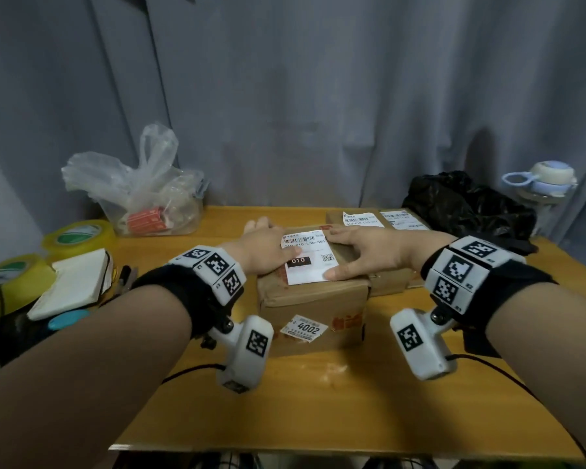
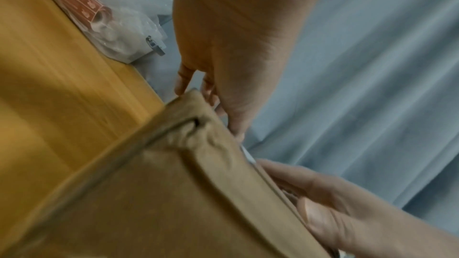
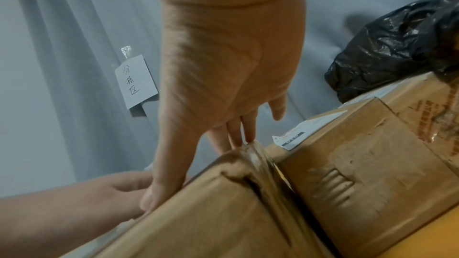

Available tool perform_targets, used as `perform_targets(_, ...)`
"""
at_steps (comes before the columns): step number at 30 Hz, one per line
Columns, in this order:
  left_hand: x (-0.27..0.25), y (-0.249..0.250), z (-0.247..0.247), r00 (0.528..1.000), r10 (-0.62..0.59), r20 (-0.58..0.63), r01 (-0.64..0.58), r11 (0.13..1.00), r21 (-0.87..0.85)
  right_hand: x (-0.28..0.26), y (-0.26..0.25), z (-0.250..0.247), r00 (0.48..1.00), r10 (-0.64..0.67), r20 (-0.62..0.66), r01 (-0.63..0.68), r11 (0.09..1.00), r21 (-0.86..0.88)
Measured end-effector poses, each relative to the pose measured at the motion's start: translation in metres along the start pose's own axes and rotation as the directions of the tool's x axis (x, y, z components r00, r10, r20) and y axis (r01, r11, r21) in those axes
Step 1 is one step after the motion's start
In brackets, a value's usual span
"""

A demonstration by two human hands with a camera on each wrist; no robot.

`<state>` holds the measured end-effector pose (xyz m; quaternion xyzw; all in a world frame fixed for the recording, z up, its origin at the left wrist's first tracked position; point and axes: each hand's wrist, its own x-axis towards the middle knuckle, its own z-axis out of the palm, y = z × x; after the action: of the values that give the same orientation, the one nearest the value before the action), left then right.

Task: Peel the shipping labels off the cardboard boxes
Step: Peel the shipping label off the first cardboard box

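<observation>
A brown cardboard box (image 1: 312,299) stands mid-table, with a white shipping label (image 1: 310,262) flat on its top and a small "4002" sticker (image 1: 304,328) on its front face. My left hand (image 1: 273,240) lies flat on the top's left side, its thumb on the label's left edge. My right hand (image 1: 352,252) lies flat on the right side, its thumb tip at the label's near right corner. The wrist views show straight fingers of the left hand (image 2: 236,46) and the right hand (image 3: 223,66) along the box top (image 3: 211,213). A second box (image 1: 389,279) behind carries two labels (image 1: 362,219).
A clear plastic bag (image 1: 142,194) sits back left. Yellow tape rolls (image 1: 82,235) and a white notepad (image 1: 78,282) lie at the left edge. A black bag (image 1: 467,204) and a pale blue bottle (image 1: 548,184) are back right. A grey curtain with a paper note (image 3: 136,83) hangs behind.
</observation>
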<state>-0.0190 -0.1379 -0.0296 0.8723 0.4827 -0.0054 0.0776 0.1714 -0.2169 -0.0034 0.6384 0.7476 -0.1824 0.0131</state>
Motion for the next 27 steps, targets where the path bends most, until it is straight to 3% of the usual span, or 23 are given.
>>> perform_targets(3, 0.014, -0.01, -0.005, 1.0, 0.015, -0.019, -0.015, 1.0, 0.011, 0.0, 0.001, 0.003, 0.999, 0.012, -0.046, -0.013, 1.0, -0.004)
perform_targets(8, 0.022, -0.023, -0.008, 0.989, 0.029, -0.146, -0.054, 0.984, -0.167, 0.018, 0.002, 0.009, 0.961, 0.02, -0.275, -0.024, 1.0, -0.011)
perform_targets(11, 0.021, -0.02, -0.01, 0.984, 0.08, -0.16, -0.103, 0.985, -0.14, 0.027, 0.005, 0.011, 0.948, -0.001, -0.319, -0.008, 1.0, -0.026)
perform_targets(16, 0.004, 0.007, -0.016, 0.958, 0.283, 0.052, -0.28, 0.958, -0.056, 0.03, 0.008, 0.016, 0.939, -0.062, -0.338, 0.069, 0.998, 0.008)
perform_targets(20, -0.004, 0.03, -0.02, 0.928, 0.291, 0.232, -0.295, 0.955, -0.017, 0.024, 0.008, 0.015, 0.939, -0.088, -0.332, 0.095, 0.995, 0.006)
perform_targets(27, -0.012, 0.029, -0.02, 0.946, 0.289, 0.146, -0.282, 0.957, -0.064, 0.001, 0.007, 0.012, 0.964, -0.098, -0.247, 0.105, 0.994, 0.014)
